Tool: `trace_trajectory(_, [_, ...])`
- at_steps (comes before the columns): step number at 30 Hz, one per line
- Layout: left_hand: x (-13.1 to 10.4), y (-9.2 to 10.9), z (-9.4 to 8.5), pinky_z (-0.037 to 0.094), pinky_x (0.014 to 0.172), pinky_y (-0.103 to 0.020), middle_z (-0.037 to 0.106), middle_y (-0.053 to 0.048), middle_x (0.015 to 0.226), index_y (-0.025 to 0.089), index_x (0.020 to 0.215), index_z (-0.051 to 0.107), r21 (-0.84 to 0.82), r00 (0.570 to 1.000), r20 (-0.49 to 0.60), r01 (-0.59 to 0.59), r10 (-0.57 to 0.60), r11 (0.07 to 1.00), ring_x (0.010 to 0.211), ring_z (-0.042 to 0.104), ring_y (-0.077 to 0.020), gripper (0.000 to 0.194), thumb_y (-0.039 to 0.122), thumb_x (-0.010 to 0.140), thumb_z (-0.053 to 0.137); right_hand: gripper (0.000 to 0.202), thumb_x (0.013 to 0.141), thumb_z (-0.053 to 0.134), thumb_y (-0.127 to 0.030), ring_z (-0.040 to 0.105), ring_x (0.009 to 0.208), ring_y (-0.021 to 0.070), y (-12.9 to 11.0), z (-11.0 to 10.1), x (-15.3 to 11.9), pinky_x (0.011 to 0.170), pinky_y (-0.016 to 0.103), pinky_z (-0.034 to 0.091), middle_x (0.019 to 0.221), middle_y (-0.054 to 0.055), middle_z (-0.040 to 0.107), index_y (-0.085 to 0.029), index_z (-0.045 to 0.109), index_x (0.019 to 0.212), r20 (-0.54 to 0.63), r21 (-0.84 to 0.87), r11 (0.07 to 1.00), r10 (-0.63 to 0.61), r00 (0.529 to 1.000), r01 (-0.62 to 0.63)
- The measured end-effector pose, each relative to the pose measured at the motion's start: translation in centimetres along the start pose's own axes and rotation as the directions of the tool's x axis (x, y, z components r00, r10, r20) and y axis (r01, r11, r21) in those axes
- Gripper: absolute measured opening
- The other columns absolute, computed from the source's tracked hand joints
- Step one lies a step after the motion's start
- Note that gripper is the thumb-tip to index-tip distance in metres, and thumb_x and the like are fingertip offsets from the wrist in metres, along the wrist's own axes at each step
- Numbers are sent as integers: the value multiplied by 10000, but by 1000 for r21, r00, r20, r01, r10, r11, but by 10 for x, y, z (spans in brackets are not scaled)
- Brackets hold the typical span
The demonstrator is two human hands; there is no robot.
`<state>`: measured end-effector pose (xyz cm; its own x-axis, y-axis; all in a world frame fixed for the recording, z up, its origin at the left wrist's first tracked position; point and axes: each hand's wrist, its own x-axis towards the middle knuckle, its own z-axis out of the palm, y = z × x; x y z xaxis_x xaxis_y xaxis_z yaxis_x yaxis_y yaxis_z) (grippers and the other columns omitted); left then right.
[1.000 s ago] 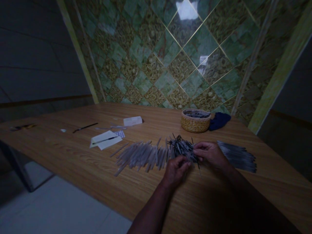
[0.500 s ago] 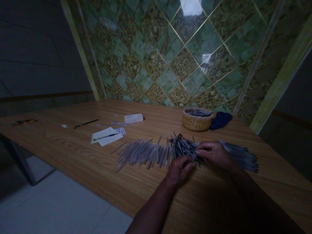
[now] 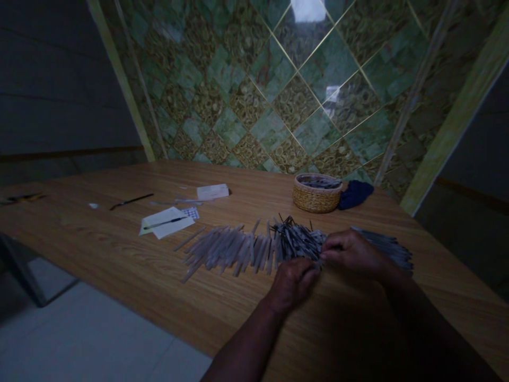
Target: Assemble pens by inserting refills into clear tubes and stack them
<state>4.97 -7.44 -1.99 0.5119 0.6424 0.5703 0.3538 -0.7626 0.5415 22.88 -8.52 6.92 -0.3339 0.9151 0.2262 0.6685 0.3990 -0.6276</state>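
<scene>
"what's on the left hand (image 3: 292,281)?"
"it's bare, and so is the left forearm (image 3: 248,334), right to the bottom edge of the view."
"and the right hand (image 3: 353,254)?"
"bare too. the right forearm (image 3: 411,307) is bare near the hand; farther back it's too dark to make out."

The basket (image 3: 317,198) stands behind the sticks (image 3: 296,241), left of the cloth (image 3: 357,194).

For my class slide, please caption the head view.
Left hand and right hand close together beside a dark stick pile.
</scene>
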Motion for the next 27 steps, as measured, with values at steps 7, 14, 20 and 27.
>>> trace_trajectory(7, [-1,-8,-4,416,641,-239,654,-57,759,167,867,663,-20,999,-20,32,-32,999,699,597,-155,199,251,874,483,153,700,583,-257,532,569,124,5,11,5,520,218,370,599,1,618,-163,671,618,-53,113,993,-17,998,23])
trace_trajectory(14, [0,-6,-14,405,626,-240,638,-38,729,188,865,678,-84,999,1,49,-49,995,686,573,-155,217,288,871,486,137,677,606,-262,511,545,117,11,15,8,503,213,363,569,-11,603,-160,676,617,-45,190,981,56,997,-46])
trace_trajectory(20, [2,-4,-22,355,554,-216,545,-5,624,154,736,673,-283,977,122,203,-175,937,601,472,-128,256,343,825,525,122,643,613,-245,433,443,88,6,16,10,424,201,315,474,-31,523,-157,664,574,12,289,951,108,994,-107])
trace_trajectory(27, [1,-5,-22,287,497,-199,466,14,579,131,714,669,-445,922,209,387,-327,808,555,373,-101,280,390,770,578,90,632,626,-228,441,422,80,10,17,10,419,196,323,455,-40,525,-151,672,628,80,349,924,135,988,-155])
